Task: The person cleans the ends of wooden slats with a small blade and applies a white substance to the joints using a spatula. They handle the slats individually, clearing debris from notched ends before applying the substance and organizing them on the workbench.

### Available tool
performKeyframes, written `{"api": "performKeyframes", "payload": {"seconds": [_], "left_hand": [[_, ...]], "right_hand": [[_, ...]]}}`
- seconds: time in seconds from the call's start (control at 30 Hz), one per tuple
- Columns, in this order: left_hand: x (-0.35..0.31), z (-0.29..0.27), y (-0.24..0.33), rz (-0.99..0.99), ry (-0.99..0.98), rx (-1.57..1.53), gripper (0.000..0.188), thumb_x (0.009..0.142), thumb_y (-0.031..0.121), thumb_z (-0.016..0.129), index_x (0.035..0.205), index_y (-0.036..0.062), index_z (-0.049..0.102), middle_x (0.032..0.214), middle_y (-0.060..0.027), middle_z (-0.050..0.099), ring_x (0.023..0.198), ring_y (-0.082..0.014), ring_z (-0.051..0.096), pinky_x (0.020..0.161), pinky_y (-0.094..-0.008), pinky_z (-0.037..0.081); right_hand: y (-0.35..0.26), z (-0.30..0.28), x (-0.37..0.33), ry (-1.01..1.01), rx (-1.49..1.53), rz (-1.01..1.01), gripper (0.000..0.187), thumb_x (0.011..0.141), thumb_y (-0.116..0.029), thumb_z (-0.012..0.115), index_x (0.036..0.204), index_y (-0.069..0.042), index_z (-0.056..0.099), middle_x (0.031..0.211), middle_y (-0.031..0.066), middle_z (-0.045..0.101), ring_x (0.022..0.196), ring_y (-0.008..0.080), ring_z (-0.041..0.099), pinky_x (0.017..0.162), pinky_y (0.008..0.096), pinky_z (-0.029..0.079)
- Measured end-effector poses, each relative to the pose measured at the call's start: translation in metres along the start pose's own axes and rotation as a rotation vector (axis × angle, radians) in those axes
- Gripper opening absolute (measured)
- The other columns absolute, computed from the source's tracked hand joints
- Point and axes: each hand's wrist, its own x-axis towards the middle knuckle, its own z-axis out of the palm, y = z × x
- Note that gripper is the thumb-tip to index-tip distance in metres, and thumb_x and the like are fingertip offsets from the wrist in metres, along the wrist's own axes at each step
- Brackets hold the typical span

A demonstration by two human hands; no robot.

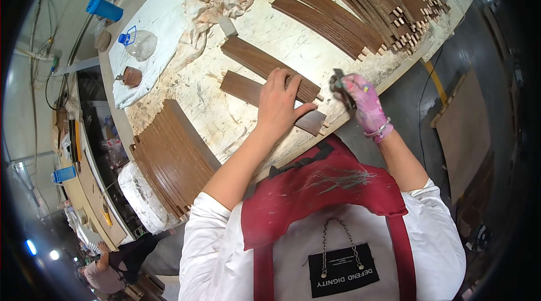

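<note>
Two brown wooden slats with pale dowel pegs at their ends lie side by side on the whitish worktable: an upper slat (248, 57) and a lower slat (239, 88). My bare left hand (277, 98) rests across both, its fingers stretched over the upper one and its thumb apart on the lower one. Right of the slats' ends, at the table's edge, my right hand (363, 103) in a pink-stained glove is closed around a dark, rag-like piece (342, 88). Motion blur hides that piece's exact kind.
Stacks of pegged slats (360, 5) lie at the far right, and another stack (174, 154) stands at the left. A crumpled stained cloth (217, 5), a small pale block (227, 26), a clear jug (141, 44) and a brown cup (132, 76) are on the table. A person (104, 273) is at lower left.
</note>
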Motion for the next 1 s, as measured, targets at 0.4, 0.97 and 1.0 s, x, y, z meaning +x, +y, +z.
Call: {"api": "performKeyframes", "payload": {"seconds": [0.4,0.97,1.0], "left_hand": [[0.02,0.016,-0.005,0.017,-0.03,0.061,0.055,0.072,0.031,0.075,0.118,0.0069,0.057,0.129,-0.0179,0.043,0.123,-0.0373,0.04,0.098,-0.045,0.038],[0.012,0.012,0.026,-0.243,-0.204,0.207,0.077,0.064,0.043,0.079,0.127,0.0114,0.049,0.142,-0.0135,0.036,0.133,-0.0361,0.031,0.103,-0.0551,0.031],[0.012,0.014,0.028,-0.28,-0.176,0.222,0.079,0.063,0.044,0.079,0.128,0.0115,0.048,0.142,-0.013,0.035,0.133,-0.0357,0.031,0.102,-0.0559,0.03]], "right_hand": [[-0.029,-0.027,0.04,-0.296,-0.847,-0.156,0.028,0.092,-0.028,0.056,0.097,-0.001,0.063,0.076,0.0078,0.06,0.069,0.0154,0.055,0.067,0.0295,0.046],[-0.057,-0.015,0.086,-0.848,-1.098,-0.195,0.029,0.089,-0.033,0.055,0.102,-0.009,0.063,0.085,0.0183,0.065,0.082,0.0358,0.062,0.071,0.0399,0.048],[-0.056,-0.013,0.089,-0.863,-1.087,-0.199,0.029,0.089,-0.033,0.055,0.102,-0.009,0.063,0.085,0.0183,0.065,0.082,0.0358,0.062,0.071,0.0399,0.048]]}}
